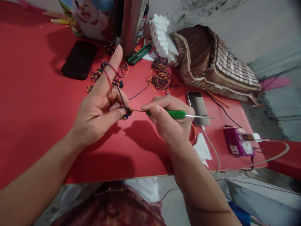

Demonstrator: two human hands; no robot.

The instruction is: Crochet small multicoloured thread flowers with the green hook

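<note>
My left hand [98, 106] pinches a small dark multicoloured crochet piece [127, 113] between thumb and fingers. Its index finger points up, with yarn [108, 77] looped round it and running down to the piece. In my right hand [169, 117] is a crochet hook [177, 114] with a green handle, held like a pen. The hook's thin metal tip meets the crochet piece, and its other metal end sticks out to the right. Behind the hands lies a loose tangle of multicoloured yarn [161, 80]. Small crocheted pieces [96, 76] lie beyond my left hand, partly hidden by it.
On the red table [35, 103] are a black phone [79, 59], a steel flask [133, 28], a green cutter [139, 54] and a brown cushion-like bundle [199, 56]. To the right, a second phone [198, 108] is plugged into a cable near a purple box [237, 142].
</note>
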